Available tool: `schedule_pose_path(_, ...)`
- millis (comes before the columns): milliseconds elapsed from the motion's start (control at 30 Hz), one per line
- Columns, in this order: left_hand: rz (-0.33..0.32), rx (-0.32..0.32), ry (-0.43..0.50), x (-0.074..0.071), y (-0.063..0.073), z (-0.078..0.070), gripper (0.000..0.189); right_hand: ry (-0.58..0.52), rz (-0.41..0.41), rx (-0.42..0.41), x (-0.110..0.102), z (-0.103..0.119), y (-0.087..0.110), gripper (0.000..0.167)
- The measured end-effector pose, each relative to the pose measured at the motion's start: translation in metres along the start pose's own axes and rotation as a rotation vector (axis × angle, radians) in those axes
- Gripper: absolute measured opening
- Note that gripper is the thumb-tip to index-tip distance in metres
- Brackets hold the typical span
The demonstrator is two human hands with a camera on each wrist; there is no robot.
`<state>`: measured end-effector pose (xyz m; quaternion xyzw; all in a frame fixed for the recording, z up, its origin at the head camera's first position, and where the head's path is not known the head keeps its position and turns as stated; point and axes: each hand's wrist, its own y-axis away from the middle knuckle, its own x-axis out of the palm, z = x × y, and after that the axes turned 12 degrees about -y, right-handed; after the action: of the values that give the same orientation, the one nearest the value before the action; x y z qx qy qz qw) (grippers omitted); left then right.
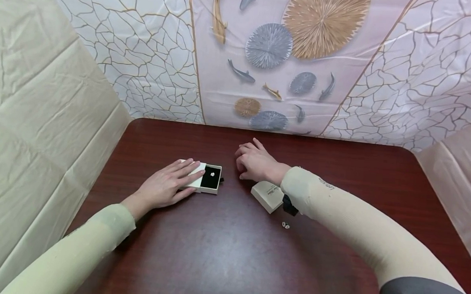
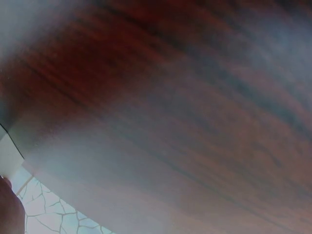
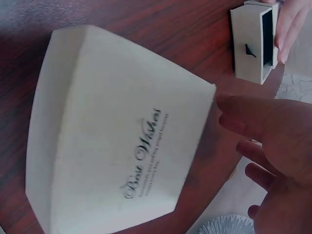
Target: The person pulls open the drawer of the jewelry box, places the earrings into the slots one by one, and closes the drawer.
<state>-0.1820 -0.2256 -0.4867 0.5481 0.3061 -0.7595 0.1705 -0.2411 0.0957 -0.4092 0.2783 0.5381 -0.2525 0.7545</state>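
Note:
My left hand (image 1: pixel 166 183) lies over a small white jewelry box (image 1: pixel 202 182), its fingers extended across the lid. The box's drawer (image 1: pixel 215 191) is partly out to the right. A small white flower-shaped piece (image 1: pixel 212 174) sits on the drawer's black lining. My right hand (image 1: pixel 255 161) hovers to the right of that drawer, fingers loosely bent, with nothing visible in them. Close to its wrist is a second white box (image 3: pixel 122 131) printed "Best Wishes"; whether the fingertips touch its corner I cannot tell. The left wrist view shows mostly blurred table.
Two tiny white pieces (image 1: pixel 285 225) lie on the dark red-brown table (image 1: pixel 212 253), nearer to me than the printed box. A patterned curtain (image 1: pixel 223 88) hangs at the table's back edge, and beige cloth (image 1: pixel 51 109) hangs at the left.

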Motion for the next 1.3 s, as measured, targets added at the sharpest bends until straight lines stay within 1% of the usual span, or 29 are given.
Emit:
schedule_pose_path(133,-0.006,0.005,-0.005,0.0,0.0,0.0,0.061,0.026,-0.001,-0.012,0.006,-0.001,0.002,0.028)
schedule_pose_path(300,-0.011,0.005,-0.004,0.001,0.0,0.0,0.061,0.04,-0.022,-0.038,0.013,-0.002,0.002,0.029)
schedule_pose_path(567,-0.017,0.005,0.003,0.001,0.001,0.0,0.06,0.083,-0.051,-0.083,0.021,-0.005,-0.002,0.024)
schedule_pose_path(733,-0.014,0.003,0.003,0.001,0.001,0.0,0.06,0.097,-0.069,-0.125,0.023,-0.004,-0.003,0.019)
schedule_pose_path(900,-0.012,0.0,0.004,0.001,0.001,0.0,0.06,0.102,-0.099,-0.165,0.024,-0.004,-0.003,0.018)
schedule_pose_path(1133,-0.015,-0.002,0.01,0.0,0.001,-0.001,0.06,0.115,-0.09,-0.168,0.024,-0.003,-0.005,0.018)
schedule_pose_path(1300,-0.018,-0.002,0.007,0.001,0.0,0.0,0.059,0.07,-0.11,-0.171,0.022,-0.002,-0.004,0.02)
